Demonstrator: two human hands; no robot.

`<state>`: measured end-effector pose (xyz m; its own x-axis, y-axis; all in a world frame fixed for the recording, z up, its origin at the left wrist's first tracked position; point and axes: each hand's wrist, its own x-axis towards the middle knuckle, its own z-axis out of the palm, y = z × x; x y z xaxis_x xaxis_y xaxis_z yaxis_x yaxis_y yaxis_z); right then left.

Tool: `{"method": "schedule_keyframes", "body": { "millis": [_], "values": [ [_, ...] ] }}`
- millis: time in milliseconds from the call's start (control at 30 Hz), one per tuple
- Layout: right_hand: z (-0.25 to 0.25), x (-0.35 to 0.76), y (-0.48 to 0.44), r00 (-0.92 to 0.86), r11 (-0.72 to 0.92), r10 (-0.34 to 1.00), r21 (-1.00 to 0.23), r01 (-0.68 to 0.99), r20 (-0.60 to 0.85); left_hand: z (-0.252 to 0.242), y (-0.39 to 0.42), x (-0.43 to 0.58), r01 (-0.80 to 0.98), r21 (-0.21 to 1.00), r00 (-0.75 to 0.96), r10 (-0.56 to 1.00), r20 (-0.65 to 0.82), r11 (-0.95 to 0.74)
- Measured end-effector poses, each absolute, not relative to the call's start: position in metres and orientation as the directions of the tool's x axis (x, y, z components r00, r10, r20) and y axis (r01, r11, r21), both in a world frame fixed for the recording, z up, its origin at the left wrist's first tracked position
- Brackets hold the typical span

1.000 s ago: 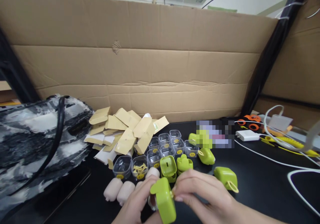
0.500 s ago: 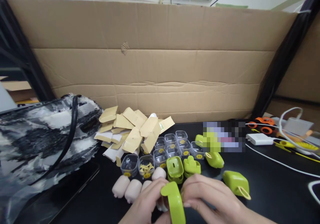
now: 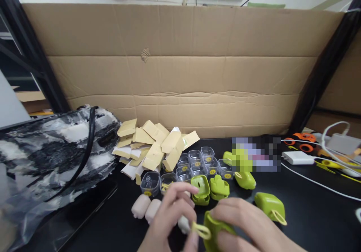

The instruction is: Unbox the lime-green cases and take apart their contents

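My right hand point(image 3: 242, 222) is wrapped around a green plastic case point(image 3: 212, 232) low in the middle of the view. Between the thumb and forefinger of my left hand point(image 3: 172, 216) is a small pale-yellow strap loop point(image 3: 202, 230), right beside the case. Whether the loop is fastened to it, I cannot tell. Behind my left fingers, pale pinkish rounded pieces point(image 3: 141, 206) lie on the table, partly hidden. Just beyond my hands stand an opened green case point(image 3: 200, 186) and a green case part with a wavy edge point(image 3: 220, 187).
Clear plastic cups point(image 3: 150, 183) stand in rows; one holds yellow loops point(image 3: 167, 186). Small cardboard boxes point(image 3: 153, 156) are heaped behind. Green cases with loops point(image 3: 270, 205) lie to the right, near a white charger point(image 3: 298, 157) and cables. A black-and-white bag point(image 3: 56, 150) fills the left.
The green case has turned and moved right into my right hand. My left hand has come off it and now pinches the yellow loop. The whole view has shifted slightly.
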<state>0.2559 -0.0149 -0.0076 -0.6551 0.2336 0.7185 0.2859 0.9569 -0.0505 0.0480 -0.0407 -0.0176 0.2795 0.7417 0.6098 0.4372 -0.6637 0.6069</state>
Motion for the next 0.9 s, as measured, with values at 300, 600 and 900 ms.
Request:
{"method": "schedule_keyframes", "body": {
  "millis": [300, 600, 900],
  "values": [
    [0.033, 0.305, 0.018, -0.634, 0.743, 0.618, -0.081, 0.665, 0.464, -0.002, 0.003, -0.001, 0.898, -0.006, 0.336, 0.679, 0.653, -0.440],
    [0.014, 0.307, 0.027, -0.706, 0.761, 0.640, -0.118, 0.638, 0.303, -0.004, 0.000, 0.004, 0.885, -0.029, 0.351, 0.625, 0.697, -0.464],
    [0.020, 0.327, 0.023, -0.601, 0.663, 0.726, -0.108, 0.741, 0.333, 0.002, -0.007, 0.008, 0.822, -0.117, 0.458, 0.525, 0.717, -0.557]
  ]
}}
